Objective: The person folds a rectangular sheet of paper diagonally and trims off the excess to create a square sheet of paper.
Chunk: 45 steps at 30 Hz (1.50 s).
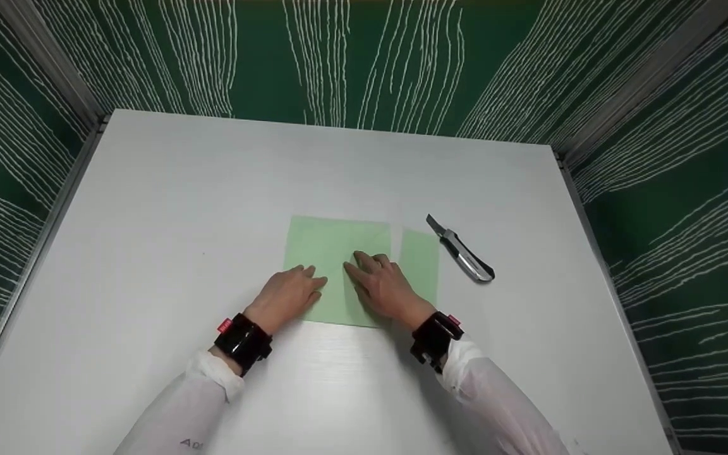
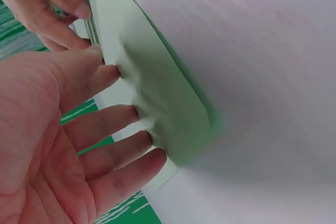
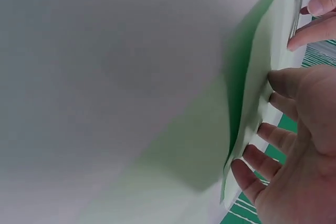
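1. We are looking down at a white table (image 1: pixel 168 208) where a light green sheet of paper (image 1: pixel 332 249) is lying near the middle, with a narrower green paper strip (image 1: pixel 419 259) just beside its right edge, a thin gap between them
2. We are seeing the left hand (image 1: pixel 288 296) lying palm down on the sheet's lower left part, its fingers (image 2: pixel 113 121) stretched out nearly straight and spread, their tips pressing on the paper rather than gripping it
3. We are seeing the right hand (image 1: pixel 384 287) resting on the sheet's lower right part, reaching in from the right, its fingers (image 3: pixel 273 135) extended and only slightly bent, their tips touching the paper, nothing pinched
4. Both forearms are coming in from the near edge, wearing white sleeves (image 1: pixel 497 398) and black wrist bands (image 1: pixel 244 341), the hands angling toward each other, fingertips close together but apart
5. A utility knife (image 1: pixel 462 249) is lying on the table to the right of the strip, untouched, blade end pointing away and left
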Available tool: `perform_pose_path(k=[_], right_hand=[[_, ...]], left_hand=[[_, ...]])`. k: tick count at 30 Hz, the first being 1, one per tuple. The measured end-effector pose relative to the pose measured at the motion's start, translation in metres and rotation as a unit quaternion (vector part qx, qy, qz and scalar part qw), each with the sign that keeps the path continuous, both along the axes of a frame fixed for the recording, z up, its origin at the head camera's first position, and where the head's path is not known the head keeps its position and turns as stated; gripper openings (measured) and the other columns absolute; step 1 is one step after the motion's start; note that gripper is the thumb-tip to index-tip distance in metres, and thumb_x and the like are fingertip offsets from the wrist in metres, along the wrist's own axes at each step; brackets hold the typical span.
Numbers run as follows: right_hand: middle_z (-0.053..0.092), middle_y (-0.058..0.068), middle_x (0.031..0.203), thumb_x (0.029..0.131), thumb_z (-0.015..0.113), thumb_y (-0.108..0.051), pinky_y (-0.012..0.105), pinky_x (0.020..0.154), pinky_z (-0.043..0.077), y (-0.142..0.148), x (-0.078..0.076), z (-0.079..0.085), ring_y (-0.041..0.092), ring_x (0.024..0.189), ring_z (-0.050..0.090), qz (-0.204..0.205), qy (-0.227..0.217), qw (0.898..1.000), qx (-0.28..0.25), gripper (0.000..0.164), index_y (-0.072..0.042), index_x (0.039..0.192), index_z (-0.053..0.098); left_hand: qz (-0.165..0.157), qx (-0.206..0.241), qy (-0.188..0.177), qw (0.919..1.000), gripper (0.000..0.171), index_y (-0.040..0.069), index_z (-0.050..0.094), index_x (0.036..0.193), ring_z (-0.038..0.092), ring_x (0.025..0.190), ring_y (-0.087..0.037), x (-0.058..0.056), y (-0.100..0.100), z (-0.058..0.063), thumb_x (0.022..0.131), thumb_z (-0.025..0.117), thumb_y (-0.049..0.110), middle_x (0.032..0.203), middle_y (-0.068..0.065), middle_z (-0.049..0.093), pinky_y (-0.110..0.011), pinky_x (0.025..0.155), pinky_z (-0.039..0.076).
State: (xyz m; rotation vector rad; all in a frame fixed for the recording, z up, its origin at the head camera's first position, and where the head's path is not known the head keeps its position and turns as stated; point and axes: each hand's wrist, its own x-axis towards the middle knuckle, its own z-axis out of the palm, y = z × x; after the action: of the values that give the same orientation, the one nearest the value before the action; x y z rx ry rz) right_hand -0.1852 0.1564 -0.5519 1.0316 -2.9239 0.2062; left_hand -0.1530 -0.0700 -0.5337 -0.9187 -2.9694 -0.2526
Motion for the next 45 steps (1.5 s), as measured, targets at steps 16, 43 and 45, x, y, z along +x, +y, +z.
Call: perform_pose_path(k=[16, 43, 45], right_hand=[[0.047, 0.020, 0.136, 0.087, 0.065, -0.037, 0.047, 0.105, 0.040, 0.005, -0.026, 0.008, 0.040, 0.124, 0.045, -0.002, -0.043, 0.999, 0.001, 0.059, -0.008, 0.136, 0.050], [0.016, 0.032, 0.152, 0.075, 0.065, -0.065, 0.044, 0.116, 0.025, 0.003, -0.054, 0.019, 0.043, 0.143, 0.018, -0.120, -0.139, 0.980, 0.071, 0.109, 0.008, 0.145, 0.024], [0.013, 0.031, 0.153, 0.070, 0.066, -0.069, 0.044, 0.117, 0.023, 0.005, -0.055, 0.022, 0.042, 0.144, 0.015, -0.117, -0.149, 0.978, 0.091, 0.116, 0.005, 0.147, 0.021]], left_hand=[[0.035, 0.038, -0.108, 0.9928, 0.075, 0.017, 0.043, 0.142, 0.037, 0.128, -0.039, -0.037, -0.022, -0.002, 0.078, 0.073, 0.043, 0.148, -0.019, 0.033, -0.052, 0.101, 0.039], [0.096, -0.008, -0.220, 0.9707, 0.129, 0.009, 0.020, 0.150, 0.000, 0.146, -0.038, -0.073, -0.029, 0.005, 0.051, 0.083, 0.061, 0.159, -0.019, -0.001, -0.062, 0.115, 0.007], [0.098, -0.003, -0.219, 0.9708, 0.127, 0.009, 0.022, 0.149, 0.000, 0.146, -0.038, -0.075, -0.029, 0.006, 0.051, 0.084, 0.060, 0.158, -0.020, -0.001, -0.062, 0.115, 0.007]])
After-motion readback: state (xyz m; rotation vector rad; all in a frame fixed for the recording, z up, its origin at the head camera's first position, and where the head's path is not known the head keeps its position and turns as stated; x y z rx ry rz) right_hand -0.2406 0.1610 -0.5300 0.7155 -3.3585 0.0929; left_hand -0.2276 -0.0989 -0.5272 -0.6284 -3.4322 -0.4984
